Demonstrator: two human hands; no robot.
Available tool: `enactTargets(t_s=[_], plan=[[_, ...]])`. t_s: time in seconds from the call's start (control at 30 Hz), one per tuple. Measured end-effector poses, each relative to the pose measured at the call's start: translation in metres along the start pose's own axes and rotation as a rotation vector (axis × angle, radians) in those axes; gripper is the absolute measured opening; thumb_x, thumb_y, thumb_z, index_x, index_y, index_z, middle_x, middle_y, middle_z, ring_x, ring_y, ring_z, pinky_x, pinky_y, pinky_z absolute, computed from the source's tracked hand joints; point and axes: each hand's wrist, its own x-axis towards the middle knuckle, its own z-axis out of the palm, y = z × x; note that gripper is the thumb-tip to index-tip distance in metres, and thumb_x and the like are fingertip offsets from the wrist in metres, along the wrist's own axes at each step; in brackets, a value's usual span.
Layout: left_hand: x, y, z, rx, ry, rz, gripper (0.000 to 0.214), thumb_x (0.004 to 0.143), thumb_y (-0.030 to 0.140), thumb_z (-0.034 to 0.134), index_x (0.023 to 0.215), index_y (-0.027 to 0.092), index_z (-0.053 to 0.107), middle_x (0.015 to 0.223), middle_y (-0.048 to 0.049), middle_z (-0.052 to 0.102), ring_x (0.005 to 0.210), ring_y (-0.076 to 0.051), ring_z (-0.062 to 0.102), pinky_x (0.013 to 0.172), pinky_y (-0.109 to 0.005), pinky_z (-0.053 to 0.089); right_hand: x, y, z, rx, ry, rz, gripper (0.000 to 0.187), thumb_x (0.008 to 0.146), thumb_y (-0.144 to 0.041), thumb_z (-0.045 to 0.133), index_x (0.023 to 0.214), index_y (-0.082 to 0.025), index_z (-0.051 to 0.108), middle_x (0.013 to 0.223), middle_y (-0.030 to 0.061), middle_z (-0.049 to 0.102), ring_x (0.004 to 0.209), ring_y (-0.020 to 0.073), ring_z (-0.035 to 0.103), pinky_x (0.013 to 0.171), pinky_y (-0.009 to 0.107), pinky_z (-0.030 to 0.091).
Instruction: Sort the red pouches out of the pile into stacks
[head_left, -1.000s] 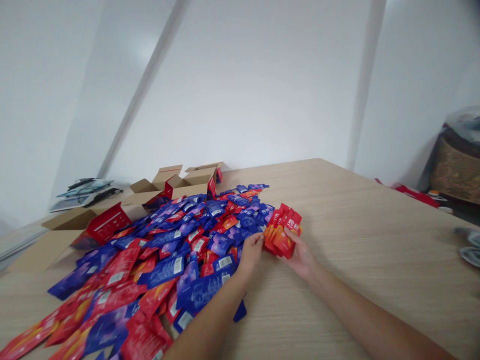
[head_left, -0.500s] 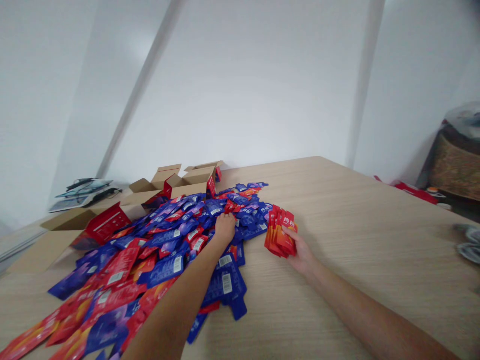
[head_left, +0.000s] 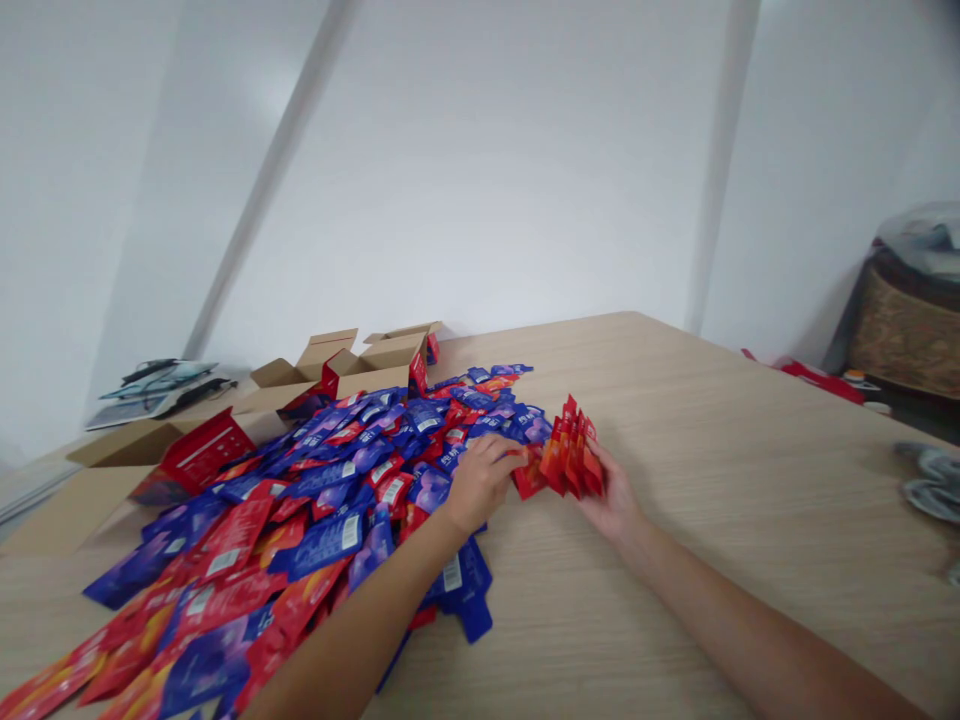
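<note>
In my right hand (head_left: pixel 616 500) is a stack of several red-orange sachets (head_left: pixel 571 450), held upright above the table and slightly fanned. My left hand (head_left: pixel 484 482) pinches one more red sachet (head_left: pixel 529 472) by its edge, close against the left side of that stack. Under and beyond my left forearm spreads a large heap of blue and red sachets (head_left: pixel 322 480), some showing white barcode labels. Several blue sachets (head_left: pixel 461 590) lie at the heap's right edge, partly hidden by my left arm.
Open cardboard boxes (head_left: pixel 112 480) with red printed sides stand behind and left of the heap. Papers and cables (head_left: pixel 161 390) lie at the far left. A white wall backs the wooden table (head_left: pixel 720 480). A grey object (head_left: pixel 930 485) sits at the right edge.
My left hand has come away from the heap, moving right with a red sachet to the stack. The stack in my right hand has turned, showing its edges more.
</note>
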Motion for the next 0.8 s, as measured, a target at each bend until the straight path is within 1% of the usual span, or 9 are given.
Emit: enactTargets(t_s=[0.07, 0.13, 0.27, 0.37, 0.5, 0.57, 0.7, 0.77, 0.8], plan=[[-0.002, 0.007, 0.002, -0.01, 0.006, 0.039, 0.028, 0.087, 0.01, 0.043, 0.098, 0.022, 0.066, 0.108, -0.0067, 0.064, 0.1, -0.018, 0.055, 0.086, -0.035, 0.047, 0.0, -0.001, 0.0, -0.003, 0.006, 0.008, 0.017, 0.081, -0.025, 0.057, 0.094, -0.021, 0.067, 0.091, 0.001, 0.075, 0.087, 0.017, 0.069, 0.087, 0.032, 0.053], [-0.003, 0.008, 0.005, -0.036, 0.032, 0.029, 0.03, 0.086, 0.008, 0.042, 0.099, 0.021, 0.065, 0.108, -0.0071, 0.063, 0.098, -0.017, 0.055, 0.085, -0.033, 0.048, 0.0, 0.0, -0.001, -0.006, -0.009, 0.015, 0.018, 0.08, -0.024, 0.057, 0.094, -0.02, 0.067, 0.091, 0.0017, 0.075, 0.086, 0.0177, 0.069, 0.087, 0.032, 0.053], [-0.003, -0.001, 0.008, -0.052, 0.147, -0.084, 0.032, 0.084, 0.005, 0.042, 0.101, 0.021, 0.065, 0.104, -0.007, 0.061, 0.098, -0.017, 0.055, 0.085, -0.033, 0.049, 0.001, 0.001, -0.003, -0.004, 0.0, 0.008, 0.016, 0.079, -0.023, 0.059, 0.093, -0.022, 0.068, 0.093, 0.0011, 0.075, 0.086, 0.0182, 0.069, 0.086, 0.033, 0.054], [-0.002, -0.009, 0.008, -0.047, 0.23, -0.146, 0.035, 0.081, 0.001, 0.044, 0.099, 0.021, 0.066, 0.104, -0.0069, 0.059, 0.099, -0.017, 0.055, 0.085, -0.033, 0.049, -0.001, 0.003, 0.0, 0.01, 0.021, 0.006, 0.016, 0.081, -0.022, 0.057, 0.093, -0.022, 0.067, 0.091, 0.0003, 0.075, 0.084, 0.017, 0.07, 0.084, 0.031, 0.055], [0.0, -0.007, 0.014, -0.047, 0.291, -0.184, 0.037, 0.077, -0.002, 0.046, 0.098, 0.021, 0.066, 0.1, -0.0064, 0.056, 0.094, -0.017, 0.054, 0.081, -0.033, 0.05, -0.006, 0.006, 0.009, 0.029, 0.018, 0.032, 0.021, 0.085, -0.02, 0.05, 0.096, -0.019, 0.067, 0.094, 0.0043, 0.075, 0.086, 0.0177, 0.07, 0.082, 0.031, 0.055], [-0.001, 0.002, 0.018, -0.067, 0.266, -0.166, 0.039, 0.076, -0.003, 0.045, 0.099, 0.021, 0.066, 0.1, -0.0067, 0.056, 0.094, -0.017, 0.054, 0.08, -0.033, 0.051, -0.008, 0.006, 0.012, 0.028, 0.014, 0.039, 0.023, 0.085, -0.019, 0.048, 0.098, -0.017, 0.067, 0.096, 0.0061, 0.074, 0.087, 0.0184, 0.07, 0.083, 0.032, 0.055], [-0.005, 0.026, 0.021, -0.145, 0.096, -0.122, 0.048, 0.075, -0.004, 0.042, 0.111, 0.022, 0.06, 0.108, -0.0072, 0.056, 0.104, -0.018, 0.053, 0.088, -0.034, 0.05, -0.01, 0.002, 0.012, 0.021, 0.066, 0.086, 0.022, 0.085, -0.02, 0.048, 0.091, -0.018, 0.069, 0.089, 0.006, 0.075, 0.079, 0.0189, 0.071, 0.078, 0.033, 0.057], [-0.005, 0.029, 0.02, -0.171, 0.052, -0.143, 0.055, 0.075, -0.003, 0.041, 0.122, 0.023, 0.052, 0.118, -0.0081, 0.054, 0.113, -0.018, 0.05, 0.095, -0.036, 0.047, -0.009, 0.0, 0.011, 0.032, 0.109, 0.086, 0.02, 0.084, -0.02, 0.05, 0.088, -0.019, 0.07, 0.085, 0.0048, 0.076, 0.075, 0.0185, 0.071, 0.077, 0.033, 0.057], [-0.004, 0.025, 0.018, -0.167, 0.052, -0.17, 0.058, 0.075, -0.003, 0.04, 0.127, 0.022, 0.047, 0.123, -0.0084, 0.052, 0.117, -0.018, 0.048, 0.099, -0.036, 0.045, -0.008, -0.001, 0.011, 0.038, 0.123, 0.077, 0.019, 0.083, -0.019, 0.051, 0.088, -0.019, 0.07, 0.085, 0.0043, 0.076, 0.075, 0.0184, 0.071, 0.077, 0.033, 0.057]])
